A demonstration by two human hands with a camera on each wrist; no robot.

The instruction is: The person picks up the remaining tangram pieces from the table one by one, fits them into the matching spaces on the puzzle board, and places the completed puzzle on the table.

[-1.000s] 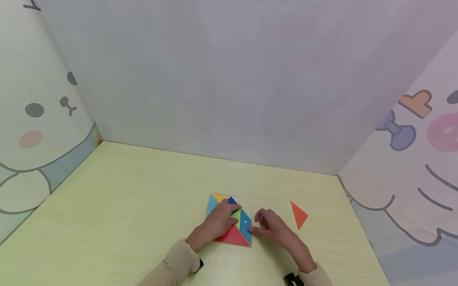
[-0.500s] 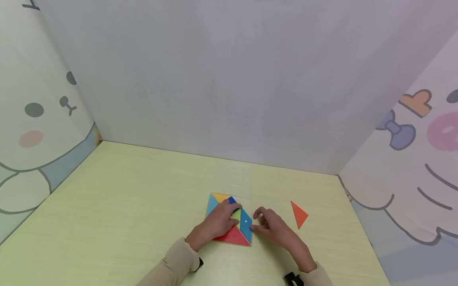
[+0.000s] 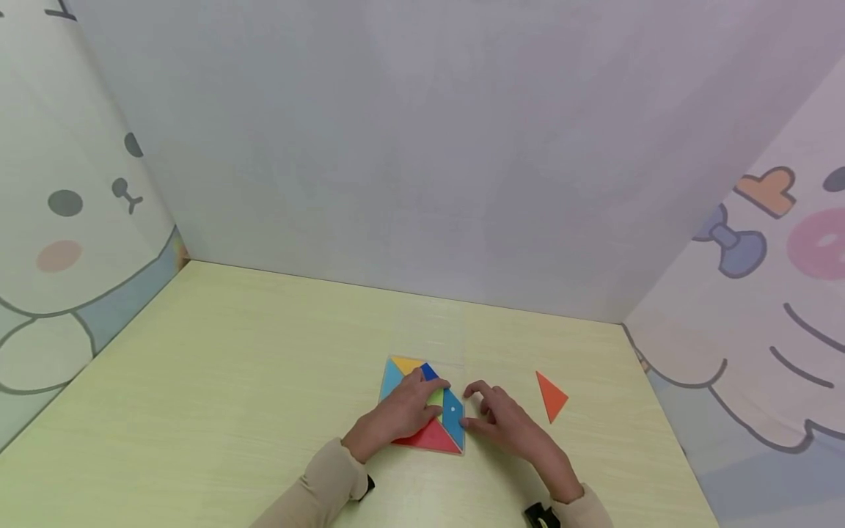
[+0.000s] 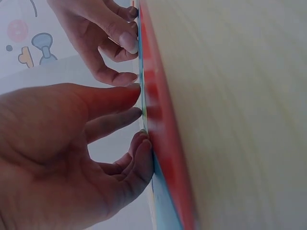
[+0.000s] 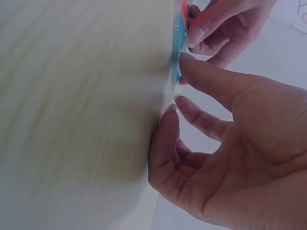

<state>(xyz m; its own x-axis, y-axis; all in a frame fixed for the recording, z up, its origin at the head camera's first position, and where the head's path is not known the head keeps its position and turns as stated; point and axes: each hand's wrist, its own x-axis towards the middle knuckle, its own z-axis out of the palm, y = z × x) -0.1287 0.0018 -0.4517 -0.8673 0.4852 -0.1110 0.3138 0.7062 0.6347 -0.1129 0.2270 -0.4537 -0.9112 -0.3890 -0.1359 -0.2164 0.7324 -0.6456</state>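
Note:
Tangram pieces lie in a square, clear tray (image 3: 452, 365) in front of the person. A large red triangle (image 3: 432, 438) fills the near side, and a blue piece with a white dot (image 3: 452, 424) lies along the right. Yellow (image 3: 404, 364), light blue (image 3: 390, 377), dark blue (image 3: 428, 371) and green (image 3: 436, 399) pieces show around the left hand (image 3: 403, 407). That hand rests its fingertips on the pieces, covering part of them. From the right side, the right hand (image 3: 505, 419) touches the blue piece's outer edge with its thumb, its other fingers loosely bent.
An orange-red triangle (image 3: 551, 397) lies alone on the table right of the right hand. A clear flap (image 3: 429, 326) extends behind the tray. Pale walls with cartoon prints enclose the wooden tabletop (image 3: 264, 352) at the back and sides.
The left hand's index fingertip has shifted slightly right over the pieces. The right hand's index finger has reached a little further left toward the tray. The loose triangle has stayed put.

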